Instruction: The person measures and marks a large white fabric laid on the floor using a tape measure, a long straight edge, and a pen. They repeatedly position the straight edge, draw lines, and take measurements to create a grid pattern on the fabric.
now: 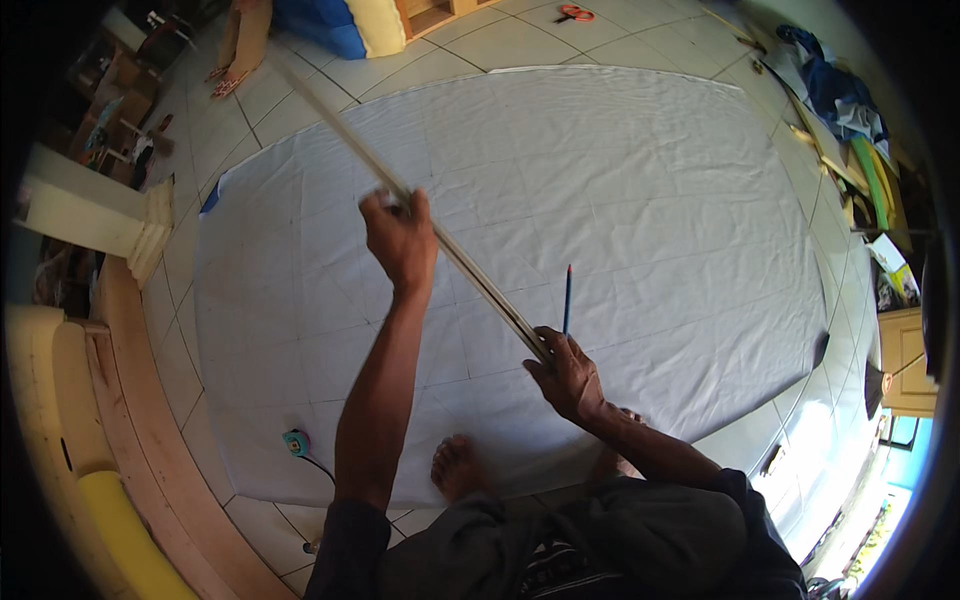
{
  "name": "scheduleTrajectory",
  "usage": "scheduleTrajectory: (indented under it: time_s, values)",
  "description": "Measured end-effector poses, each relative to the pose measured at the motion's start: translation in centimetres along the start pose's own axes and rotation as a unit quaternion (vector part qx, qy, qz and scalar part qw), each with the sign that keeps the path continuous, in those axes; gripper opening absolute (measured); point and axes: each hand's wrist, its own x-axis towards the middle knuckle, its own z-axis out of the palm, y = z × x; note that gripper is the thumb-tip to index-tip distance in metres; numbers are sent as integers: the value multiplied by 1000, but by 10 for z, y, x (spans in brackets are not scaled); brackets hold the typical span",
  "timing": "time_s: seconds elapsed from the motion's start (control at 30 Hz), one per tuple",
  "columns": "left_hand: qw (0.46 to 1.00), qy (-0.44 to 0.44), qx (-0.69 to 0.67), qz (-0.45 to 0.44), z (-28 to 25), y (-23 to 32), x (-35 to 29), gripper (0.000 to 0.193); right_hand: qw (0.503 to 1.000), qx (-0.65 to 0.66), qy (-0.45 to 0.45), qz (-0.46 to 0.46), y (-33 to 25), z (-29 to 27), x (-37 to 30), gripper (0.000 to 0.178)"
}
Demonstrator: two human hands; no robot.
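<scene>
A long, thin, pale metal bar [470, 262] slants over a grey-white sheet [680, 200] spread on the floor. My left hand [400, 240] is closed around its middle part. Lower down, my right hand [568, 378] grips the near end with thumb and fingers. A blue pencil [568, 300] with a reddish tip sticks up beside the right hand's fingers; whether the hand holds it or it lies on the sheet, I cannot tell. Faint straight lines cross the sheet. Near its lower left edge lies a teal tape measure [296, 442]. The bar's far end is blurred.
Pale floor tiles [470, 42] surround the sheet. Orange-handled scissors [576, 13] lie at the far side. A wooden beam [150, 400] and a white pillar base [150, 225] stand left. Cloth and scraps [840, 100] are heaped right. My bare foot [458, 465] rests on the sheet.
</scene>
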Motion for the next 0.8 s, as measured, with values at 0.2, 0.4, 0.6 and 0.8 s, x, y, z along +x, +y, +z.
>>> scheduleTrajectory:
  time_s: [0.2,0.4,0.6,0.8]
  values:
    - [951,-193,-61,-234,-14,-103,-124,47,999,-23,-34,28,61,-3,-94,44]
    - [961,-216,160,63,-31,-175,-180,54,985,-126,-114,20,71,-18,-169,34]
    - [944,-231,179,155,-28,-178,-191,63,986,-133,-100,11,76,-17,-176,38]
    - [941,-250,193,120,-27,-171,-181,62,981,-118,-107,109,73,-24,-190,36]
